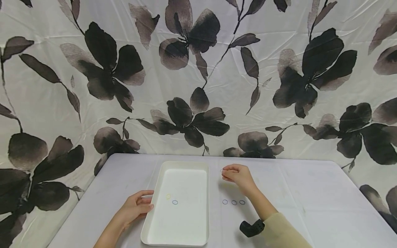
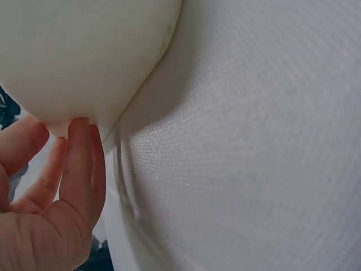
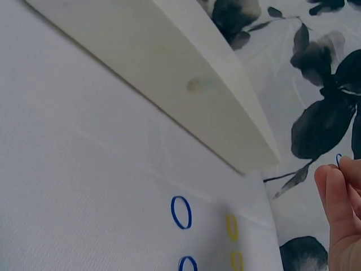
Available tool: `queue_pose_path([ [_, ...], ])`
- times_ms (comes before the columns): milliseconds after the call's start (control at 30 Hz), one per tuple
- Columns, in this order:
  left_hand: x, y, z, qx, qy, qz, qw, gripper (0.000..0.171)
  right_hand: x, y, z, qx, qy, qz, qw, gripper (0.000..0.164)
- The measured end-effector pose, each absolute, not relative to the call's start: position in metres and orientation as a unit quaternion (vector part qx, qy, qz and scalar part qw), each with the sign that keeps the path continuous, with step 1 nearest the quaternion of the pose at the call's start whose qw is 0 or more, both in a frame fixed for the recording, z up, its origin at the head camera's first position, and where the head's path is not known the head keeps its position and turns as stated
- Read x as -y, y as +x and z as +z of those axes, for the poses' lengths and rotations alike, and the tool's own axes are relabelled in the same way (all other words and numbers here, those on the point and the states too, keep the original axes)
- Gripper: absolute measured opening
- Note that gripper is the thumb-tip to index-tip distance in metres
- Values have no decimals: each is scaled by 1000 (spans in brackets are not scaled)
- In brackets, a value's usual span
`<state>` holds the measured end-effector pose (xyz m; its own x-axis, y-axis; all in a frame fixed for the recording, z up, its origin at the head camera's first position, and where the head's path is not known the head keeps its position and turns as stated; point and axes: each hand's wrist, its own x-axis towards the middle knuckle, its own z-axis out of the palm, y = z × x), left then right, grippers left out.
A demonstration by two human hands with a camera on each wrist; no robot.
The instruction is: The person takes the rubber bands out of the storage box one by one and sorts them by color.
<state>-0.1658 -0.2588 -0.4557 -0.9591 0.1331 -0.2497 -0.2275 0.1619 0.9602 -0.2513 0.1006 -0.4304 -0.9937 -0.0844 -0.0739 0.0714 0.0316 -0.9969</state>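
My right hand [image 1: 238, 176] pinches a small blue rubber band [image 3: 339, 160] between thumb and fingertips, raised above the table right of the white tray [image 1: 206, 206]. My left hand [image 1: 134, 208] touches the tray's left side with its fingertips; the left wrist view shows them against the outer wall. Inside the tray lie a yellow band [image 1: 168, 196] and a blue band [image 1: 172, 202]. Right of it, three blue bands [image 1: 225, 199] lie in a row on the cloth. Yellow bands [image 3: 232, 227] lie near them, faint in the head view beneath my right hand.
A white cloth [image 1: 297, 193] covers the table. Behind its far edge hangs a pale curtain with dark flowers [image 1: 186, 120]. A black device [image 1: 252, 228] sits by my right wrist, beside the beige sleeve [image 1: 282, 230]. The tray has raised walls.
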Motion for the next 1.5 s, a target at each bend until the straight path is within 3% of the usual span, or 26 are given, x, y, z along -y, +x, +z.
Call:
queue_pose_path([
  [1500, 258, -164, -451, -754, -33, 642, 138, 60, -179, -226, -467, -762, -8, -635, 126, 26],
])
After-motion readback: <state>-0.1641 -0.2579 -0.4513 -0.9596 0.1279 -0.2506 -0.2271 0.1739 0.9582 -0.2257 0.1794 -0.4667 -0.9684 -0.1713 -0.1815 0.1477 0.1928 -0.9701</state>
